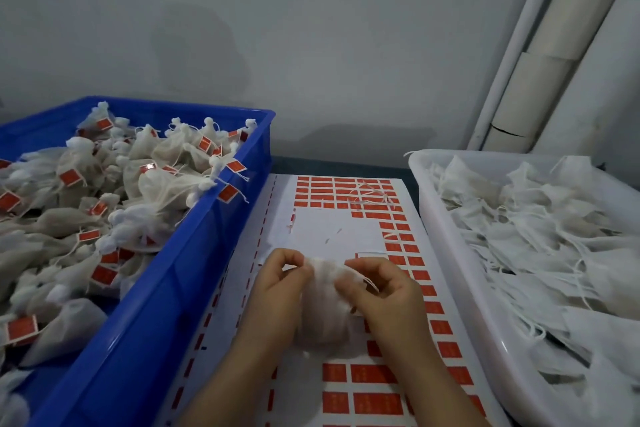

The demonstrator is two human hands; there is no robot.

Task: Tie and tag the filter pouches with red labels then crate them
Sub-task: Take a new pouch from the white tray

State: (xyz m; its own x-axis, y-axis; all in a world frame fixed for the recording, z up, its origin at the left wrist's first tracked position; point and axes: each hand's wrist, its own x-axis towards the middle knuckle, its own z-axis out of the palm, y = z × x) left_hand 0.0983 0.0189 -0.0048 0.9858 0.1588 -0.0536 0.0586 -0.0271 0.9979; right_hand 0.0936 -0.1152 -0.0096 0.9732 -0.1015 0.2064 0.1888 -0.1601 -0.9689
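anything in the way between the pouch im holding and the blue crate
Nothing visible. The left hand and right hand hold the pouch over the label sheet, and the open blue crate sits just to their left; only its own wall must be cleared.

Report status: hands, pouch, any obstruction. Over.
Left hand and right hand both pinching the pouch at its top, over the label sheet. No red label visible on it. Blue crate at left, nothing between.
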